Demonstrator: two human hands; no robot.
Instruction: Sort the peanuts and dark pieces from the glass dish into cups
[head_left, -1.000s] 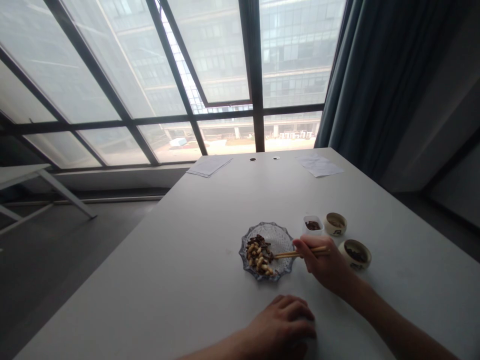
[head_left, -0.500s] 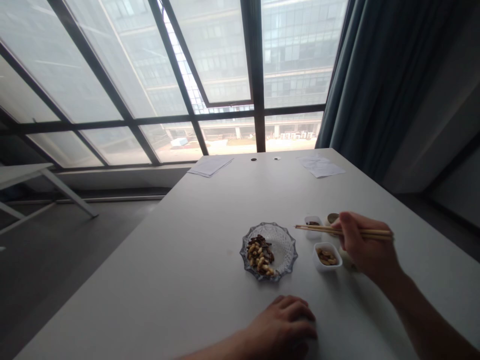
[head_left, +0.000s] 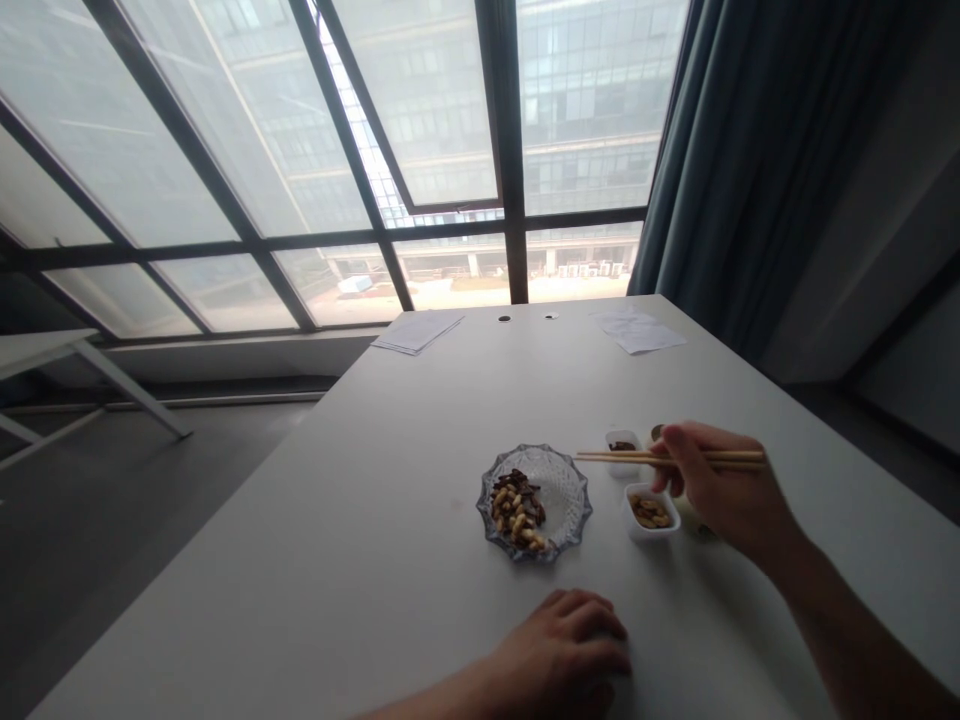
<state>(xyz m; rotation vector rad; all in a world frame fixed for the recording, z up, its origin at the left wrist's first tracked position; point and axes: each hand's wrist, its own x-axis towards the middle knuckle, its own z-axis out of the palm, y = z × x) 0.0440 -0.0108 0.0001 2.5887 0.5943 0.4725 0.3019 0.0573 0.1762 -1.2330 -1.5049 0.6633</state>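
Note:
My right hand grips a pair of wooden chopsticks, held nearly level with the tips pointing left. Those tips hover by the right rim of a scalloped glass plate, and I see nothing between them. On the plate's left side lie peanuts and dark brown pieces. Palm down on the table, my left hand rests with loosely bent fingers, nearer to me than the plate. A small white tub of tan nut-like pieces stands under my right hand; another tub behind it holds dark pieces.
A further small round container is mostly hidden behind my right hand. Paper sheets lie at the white table's far left, more paper at the far right. Beyond are large windows and a dark curtain.
My right hand and the chopsticks have shifted slightly left, bringing the tips closer to the glass plate. The left hand stays resting on the table.

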